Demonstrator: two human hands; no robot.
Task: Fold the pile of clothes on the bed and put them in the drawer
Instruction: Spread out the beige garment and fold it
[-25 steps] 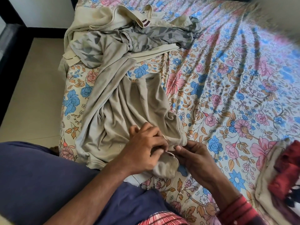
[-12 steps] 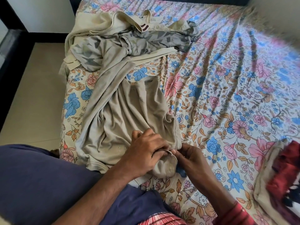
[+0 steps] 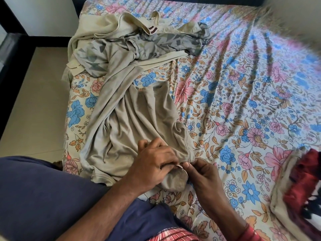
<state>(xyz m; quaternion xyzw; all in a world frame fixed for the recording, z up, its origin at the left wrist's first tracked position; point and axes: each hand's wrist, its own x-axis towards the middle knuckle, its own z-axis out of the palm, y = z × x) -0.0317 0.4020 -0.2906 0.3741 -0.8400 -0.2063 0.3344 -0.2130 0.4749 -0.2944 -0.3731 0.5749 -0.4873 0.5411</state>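
Both my hands have crept a little toward the near edge of the bed point(image 3: 243, 101) since a second ago, and the cuff they work on has come with them. My left hand point(image 3: 152, 164) lies knuckles-up on the beige shirt point(image 3: 132, 129), fingers curled over the cuff end and gripping the cloth. My right hand point(image 3: 201, 173) meets it from the other side, thumb and forefinger pinching the edge of that same cuff, so the two hands touch at the fabric. From there the shirt stretches away from me across the flowered sheet, rumpled in long folds, its far part running up into the pile point(image 3: 139, 40) at the head of the bed. That pile holds a grey patterned garment and a cream one with a striped collar tab, tangled together and partly hanging over the bed's left edge. At my far right, near the bed's edge, I see a second heap point(image 3: 298, 185) of red, dark and pale cloth, blurred by the lens. My knee in navy fabric point(image 3: 43, 197) fills the lower left, just beside the shirt. A tiled floor point(image 3: 34, 101) shows to the left of the bed.
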